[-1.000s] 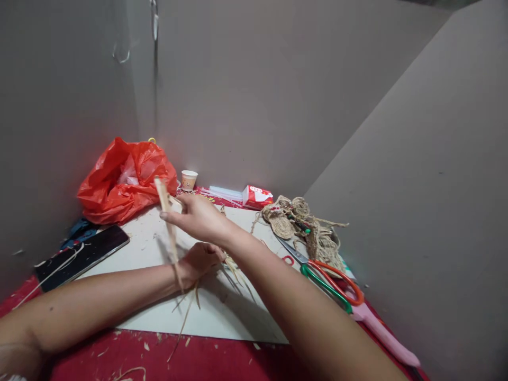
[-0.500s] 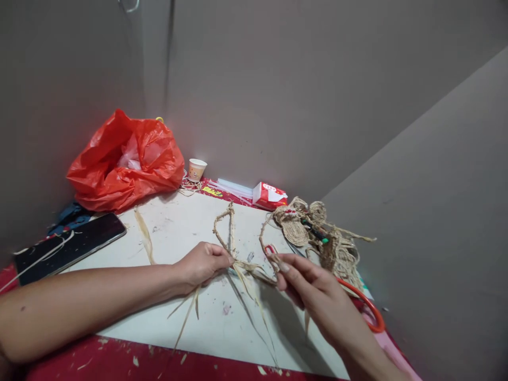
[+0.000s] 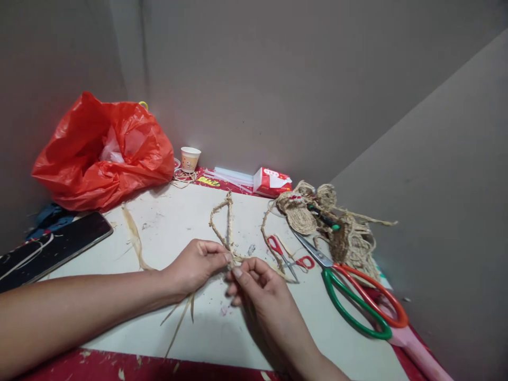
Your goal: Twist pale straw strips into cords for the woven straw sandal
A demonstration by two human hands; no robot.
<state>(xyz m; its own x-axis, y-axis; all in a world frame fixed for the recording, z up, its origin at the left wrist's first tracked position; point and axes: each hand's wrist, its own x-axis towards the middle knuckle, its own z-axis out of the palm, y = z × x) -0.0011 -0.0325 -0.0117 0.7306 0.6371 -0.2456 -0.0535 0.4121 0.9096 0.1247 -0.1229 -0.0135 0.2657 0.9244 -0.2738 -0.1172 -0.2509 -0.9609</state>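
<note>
A twisted straw cord (image 3: 229,219) bends into a narrow triangular loop on the white board. My left hand (image 3: 200,264) pinches the lower end of this cord between thumb and fingers, and loose straw strips (image 3: 180,323) trail below the wrist. Close against it, my right hand (image 3: 256,286) is closed at the same spot, thumb against fingers, on the straw strands; their ends are mostly hidden by the fingers. Right of that hand, the cord's other stretch (image 3: 265,230) curves over the board beside small red-handled scissors (image 3: 288,258).
Large scissors (image 3: 345,286) with green and orange handles lie at right, below a pile of coiled straw pieces (image 3: 301,219). Behind stand a red plastic bag (image 3: 103,174), a paper cup (image 3: 190,160) and a tissue pack (image 3: 272,181). A phone (image 3: 67,246) and a husk strip (image 3: 135,238) lie left.
My right hand has moved left, away from the scissors, to meet my left hand at the cord's end. Both pairs of scissors now show more fully. The view has shifted slightly.
</note>
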